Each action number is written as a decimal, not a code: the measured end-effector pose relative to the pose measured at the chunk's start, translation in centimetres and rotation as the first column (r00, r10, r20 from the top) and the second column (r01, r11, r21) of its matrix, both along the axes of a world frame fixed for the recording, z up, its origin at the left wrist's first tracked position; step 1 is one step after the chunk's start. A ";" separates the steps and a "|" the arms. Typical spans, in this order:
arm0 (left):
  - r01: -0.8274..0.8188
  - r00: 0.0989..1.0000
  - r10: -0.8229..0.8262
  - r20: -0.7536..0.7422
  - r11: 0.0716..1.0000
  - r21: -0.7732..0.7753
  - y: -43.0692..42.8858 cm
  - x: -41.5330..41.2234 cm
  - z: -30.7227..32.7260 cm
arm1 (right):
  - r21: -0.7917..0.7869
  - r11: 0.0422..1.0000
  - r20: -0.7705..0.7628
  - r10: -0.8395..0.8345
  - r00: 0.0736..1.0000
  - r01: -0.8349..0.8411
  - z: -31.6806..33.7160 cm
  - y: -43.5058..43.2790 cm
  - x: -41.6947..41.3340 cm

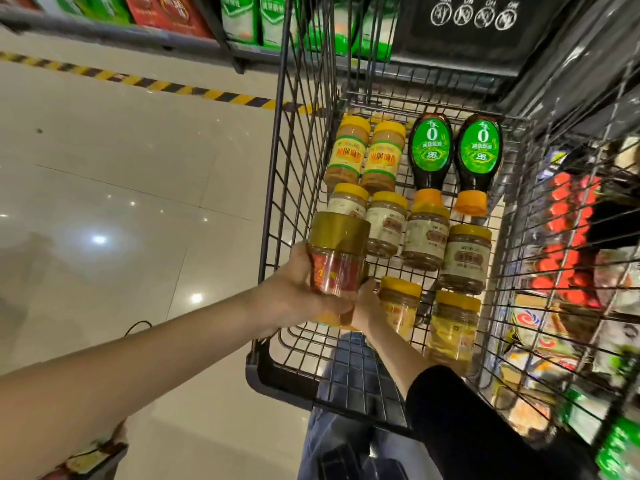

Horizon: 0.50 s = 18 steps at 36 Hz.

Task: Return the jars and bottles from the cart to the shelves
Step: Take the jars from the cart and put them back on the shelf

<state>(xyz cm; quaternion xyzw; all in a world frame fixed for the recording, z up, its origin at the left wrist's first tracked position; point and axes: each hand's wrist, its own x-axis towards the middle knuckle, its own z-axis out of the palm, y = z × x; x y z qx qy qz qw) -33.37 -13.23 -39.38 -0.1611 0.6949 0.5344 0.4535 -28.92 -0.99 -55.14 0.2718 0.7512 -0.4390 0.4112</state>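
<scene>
A black wire cart [277, 174] holds several yellow-lidded jars [465, 258] and two dark bottles [430, 150] with green labels and orange caps, all lying on its floor. My left hand [294, 289] is shut on a gold-lidded jar [337, 258] with a red label, lifted above the cart's left rear corner. My right hand [367, 303] reaches into the cart just behind that jar, next to a yellow-lidded jar [398, 306]; its fingers are mostly hidden, so its grip is unclear.
Shelves [194, 39] with green and red cartons run along the top left. Shelving with red-capped goods [568, 237] stands close on the cart's right. Glossy tiled floor [104, 202] with a yellow-black tape line lies to the left. A box [97, 455] sits at the lower left.
</scene>
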 end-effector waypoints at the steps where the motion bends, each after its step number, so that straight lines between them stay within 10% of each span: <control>1: -0.006 1.000 0.006 -0.005 1.000 0.005 -0.1 0.1 0.0 | -0.004 1.000 0.000 -0.026 1.000 0.026 0.3 -0.3 -0.2; 11: -0.018 0.999 0.017 -0.043 1.000 -0.022 0.0 0.7 2.0 | -0.058 0.998 0.115 0.043 0.992 -0.036 1.5 0.7 -1.4; 18: -0.075 0.989 0.073 -0.125 0.997 -0.017 0.3 1.0 5.5 | -0.315 0.949 -0.084 -0.008 0.996 -0.019 6.2 3.6 -2.0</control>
